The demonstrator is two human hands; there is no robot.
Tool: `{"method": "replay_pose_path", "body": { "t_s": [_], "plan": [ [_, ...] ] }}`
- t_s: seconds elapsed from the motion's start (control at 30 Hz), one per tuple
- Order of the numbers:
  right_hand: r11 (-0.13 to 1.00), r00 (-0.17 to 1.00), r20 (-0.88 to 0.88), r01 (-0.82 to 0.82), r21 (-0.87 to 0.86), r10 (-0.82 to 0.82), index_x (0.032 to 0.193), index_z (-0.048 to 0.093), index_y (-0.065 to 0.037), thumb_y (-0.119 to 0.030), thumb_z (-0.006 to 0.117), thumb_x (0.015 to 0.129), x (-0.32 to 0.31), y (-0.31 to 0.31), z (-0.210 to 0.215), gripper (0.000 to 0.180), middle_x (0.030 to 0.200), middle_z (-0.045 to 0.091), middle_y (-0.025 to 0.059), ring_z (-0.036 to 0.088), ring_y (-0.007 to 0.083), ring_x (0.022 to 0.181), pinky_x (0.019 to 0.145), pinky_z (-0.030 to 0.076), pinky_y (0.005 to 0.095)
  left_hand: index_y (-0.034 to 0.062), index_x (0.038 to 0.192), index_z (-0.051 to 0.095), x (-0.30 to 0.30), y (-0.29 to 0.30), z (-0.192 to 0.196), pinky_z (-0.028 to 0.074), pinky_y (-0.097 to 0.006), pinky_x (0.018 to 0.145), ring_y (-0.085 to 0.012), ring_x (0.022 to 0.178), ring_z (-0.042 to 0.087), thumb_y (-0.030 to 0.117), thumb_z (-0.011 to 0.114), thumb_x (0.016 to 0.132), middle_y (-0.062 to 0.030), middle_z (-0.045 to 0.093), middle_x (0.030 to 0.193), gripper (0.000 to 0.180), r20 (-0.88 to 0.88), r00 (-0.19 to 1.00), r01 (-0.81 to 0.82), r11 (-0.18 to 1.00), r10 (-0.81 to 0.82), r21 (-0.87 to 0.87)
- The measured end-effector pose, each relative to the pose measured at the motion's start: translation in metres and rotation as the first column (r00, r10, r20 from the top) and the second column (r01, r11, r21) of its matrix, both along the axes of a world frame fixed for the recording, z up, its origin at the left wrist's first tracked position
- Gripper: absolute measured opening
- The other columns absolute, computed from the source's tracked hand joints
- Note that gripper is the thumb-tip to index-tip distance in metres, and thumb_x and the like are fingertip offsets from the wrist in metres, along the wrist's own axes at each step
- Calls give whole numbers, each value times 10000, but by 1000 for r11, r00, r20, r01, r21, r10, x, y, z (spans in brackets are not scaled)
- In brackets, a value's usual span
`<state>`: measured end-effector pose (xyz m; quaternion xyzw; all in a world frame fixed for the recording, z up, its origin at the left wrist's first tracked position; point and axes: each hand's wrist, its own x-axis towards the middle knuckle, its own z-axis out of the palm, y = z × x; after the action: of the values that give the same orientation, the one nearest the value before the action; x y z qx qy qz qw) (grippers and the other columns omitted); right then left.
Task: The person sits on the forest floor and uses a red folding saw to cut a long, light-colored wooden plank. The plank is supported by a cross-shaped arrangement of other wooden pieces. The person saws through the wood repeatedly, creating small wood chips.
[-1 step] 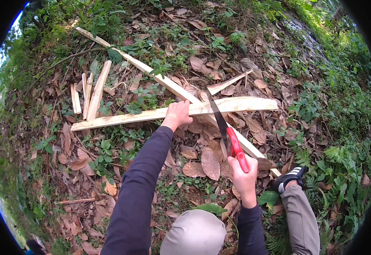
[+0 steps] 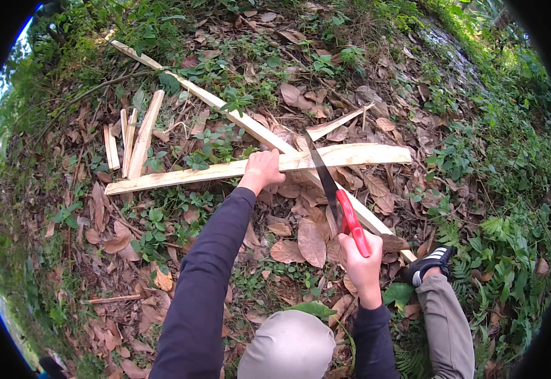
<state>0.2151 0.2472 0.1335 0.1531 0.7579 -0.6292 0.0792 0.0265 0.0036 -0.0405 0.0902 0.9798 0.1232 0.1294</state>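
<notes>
My left hand is closed around a pale wooden board, which lies roughly left to right across a longer wooden strip. In my right hand is a hand saw with a red handle and a dark, tapering blade. The blade lies across the board just right of the crossing, its tip pointing away from me. Whether the teeth have cut into the wood I cannot tell. My right fingers wrap round the handle.
Several shorter wood pieces lie at the left, and a thin offcut rests beyond the board. Dry brown leaves and low green plants cover the sloping ground. My shoe is beside the strip's near end.
</notes>
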Motion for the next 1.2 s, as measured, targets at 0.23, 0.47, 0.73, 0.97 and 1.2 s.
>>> {"method": "replay_pose_path", "body": {
  "t_s": [0.23, 0.47, 0.73, 0.97, 1.2],
  "plan": [
    [1000, 1000, -12, 17, -26, -17, 660, 527, -19, -64, 683, 872, 8, -5, 11, 267, 552, 458, -38, 398, 45, 514, 481, 305, 278, 21, 980, 716, -9, 9, 12, 550, -443, 924, -375, 1008, 695, 354, 686, 698, -227, 724, 1018, 437, 152, 988, 0, 1000, 1, -10],
    [1000, 1000, -13, -2, 2, 2, 668, 537, -13, -27, 666, 863, 34, 6, 24, 235, 568, 471, -52, 410, 31, 528, 486, 310, 268, 13, 1022, 753, -14, 6, 30, 549, -432, 949, -370, 1045, 695, 338, 684, 689, -229, 727, 1078, 471, 239, 971, -24, 999, 15, 36],
    [1000, 1000, 0, 5, 7, -5, 658, 520, -7, -42, 669, 844, 15, 6, 36, 240, 534, 443, -37, 384, 40, 506, 467, 296, 294, 43, 997, 792, -26, -4, 27, 550, -394, 939, -349, 1025, 707, 357, 738, 652, -237, 719, 1128, 469, 455, 890, -79, 994, 34, 79],
    [975, 968, -249, 13, 221, 43, 650, 500, 7, -70, 655, 845, 3, -8, 38, 260, 502, 420, 34, 389, 81, 473, 460, 297, 331, 116, 842, 803, -35, 1, 32, 544, -392, 901, -330, 978, 707, 383, 723, 656, -197, 743, 1056, 335, 528, 848, -24, 994, -36, 107],
    [986, 987, -161, 15, 168, 12, 648, 513, 8, -56, 642, 834, 33, -1, 44, 235, 504, 435, 45, 400, 78, 481, 467, 313, 325, 79, 889, 785, -37, 11, 35, 528, -402, 905, -360, 1005, 694, 414, 687, 688, -246, 726, 1055, 403, 491, 867, 50, 995, -88, 90]
  ]
}}
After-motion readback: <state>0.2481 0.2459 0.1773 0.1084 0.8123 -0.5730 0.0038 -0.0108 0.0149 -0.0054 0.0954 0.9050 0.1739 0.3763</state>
